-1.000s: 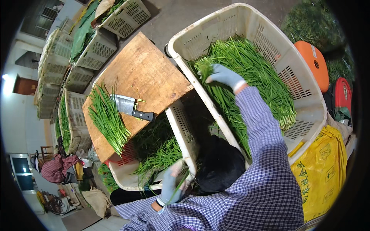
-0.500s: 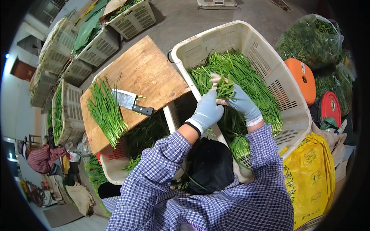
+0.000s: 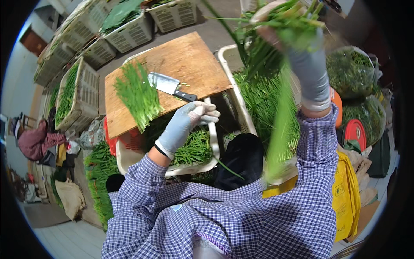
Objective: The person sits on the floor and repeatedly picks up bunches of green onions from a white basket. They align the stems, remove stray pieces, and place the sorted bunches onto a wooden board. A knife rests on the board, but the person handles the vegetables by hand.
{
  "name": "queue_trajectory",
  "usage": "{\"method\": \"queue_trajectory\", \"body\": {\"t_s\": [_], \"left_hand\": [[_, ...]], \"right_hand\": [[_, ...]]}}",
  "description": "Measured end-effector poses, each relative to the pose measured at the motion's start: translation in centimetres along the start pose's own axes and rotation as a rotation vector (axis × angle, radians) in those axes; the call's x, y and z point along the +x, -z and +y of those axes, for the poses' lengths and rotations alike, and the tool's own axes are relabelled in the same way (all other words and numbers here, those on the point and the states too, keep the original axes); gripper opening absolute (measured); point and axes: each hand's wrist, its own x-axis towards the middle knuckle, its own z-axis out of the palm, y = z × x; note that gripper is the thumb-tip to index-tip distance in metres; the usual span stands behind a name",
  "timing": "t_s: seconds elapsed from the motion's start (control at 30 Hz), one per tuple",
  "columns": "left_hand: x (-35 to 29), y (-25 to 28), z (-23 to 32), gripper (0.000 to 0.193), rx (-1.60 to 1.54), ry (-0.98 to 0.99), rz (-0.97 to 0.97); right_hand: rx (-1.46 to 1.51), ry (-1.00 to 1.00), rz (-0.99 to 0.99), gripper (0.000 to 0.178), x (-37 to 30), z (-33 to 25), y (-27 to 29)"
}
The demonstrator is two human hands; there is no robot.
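Observation:
High at the upper right, my gloved right hand (image 3: 308, 64) is closed around a bunch of long green chives (image 3: 289, 26), whose blurred blades hang over the right crate. My gloved left hand (image 3: 183, 127) hovers over a white crate (image 3: 214, 146) holding loose chives (image 3: 192, 149). Its fingers are loosely extended, with nothing visible in them. Ahead of it, a wooden board (image 3: 198, 60) carries a flat pile of chives (image 3: 138, 95). Beside that pile lies a cleaver (image 3: 164, 82) with a dark handle, near small cut pieces.
A large white crate (image 3: 230, 82) of chives stands at my right. Several filled crates (image 3: 131, 34) line the far left. Stuffed clear bags (image 3: 351, 71), a red round object (image 3: 355, 134) and a yellow sack (image 3: 347, 194) sit on the right. Chives (image 3: 97, 172) lie on the floor at left.
My hands were together over the right crate and have parted. The right has risen with the chives; the left has moved left. The view has shifted, and the board appears farther right.

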Motion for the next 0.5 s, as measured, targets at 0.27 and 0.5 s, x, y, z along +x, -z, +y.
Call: {"method": "queue_trajectory", "body": {"t_s": [0.27,0.5], "left_hand": [[-9.3,6.9,-3.2,0.077,-0.828,0.195,0.026],[-12.8,9.1,-12.4,0.07,-0.593,0.161,0.413]], "right_hand": [[-0.455,0.226,-0.507,0.033,-8.7,2.1,-22.2],[-0.715,-0.311,-0.813,0.083,-18.6,-1.0,-27.3]]}}
